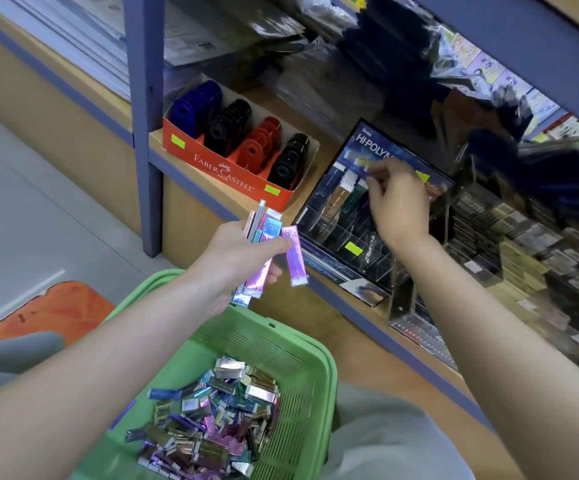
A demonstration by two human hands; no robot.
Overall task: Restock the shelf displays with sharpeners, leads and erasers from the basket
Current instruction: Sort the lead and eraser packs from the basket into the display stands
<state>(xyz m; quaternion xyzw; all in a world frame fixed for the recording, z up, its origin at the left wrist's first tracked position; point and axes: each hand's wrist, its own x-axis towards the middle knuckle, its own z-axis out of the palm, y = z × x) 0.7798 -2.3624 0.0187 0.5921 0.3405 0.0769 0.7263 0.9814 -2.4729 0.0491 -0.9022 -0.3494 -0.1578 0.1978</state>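
Head view, looking down at a shelf unit and a basket.

Left hand (243, 258): fingers and thumb clamped on a fanned bundle of lead cases (267, 237), pink, purple and teal, held upright above the basket's far rim and in front of the shelf edge (191, 181).

Right hand (399, 206): raised in front of the dark lead display (336, 216) marked "HI-POLYM…", fingers curled, thumb and fingertips pinching one pale case (367, 163) against the display's upper panel. The case is motion-blurred; its print cannot be read.

Lead display: stands on the shelf, tilted back, with clear compartments. A few cases stand upright in the upper left compartments; yellow-green price stickers are on its front.

Green basket (319, 344): below both forearms, by the person's lap, holding a loose heap of small metallic packs (212, 414) in mixed colours.

Red Faber-Castell box (225, 168): on the same shelf, left of the display and apart from it, with four rows of sharpeners (229, 123): blue, black, red, black.

Right of the display: stacked small boxes, too blurred to identify.
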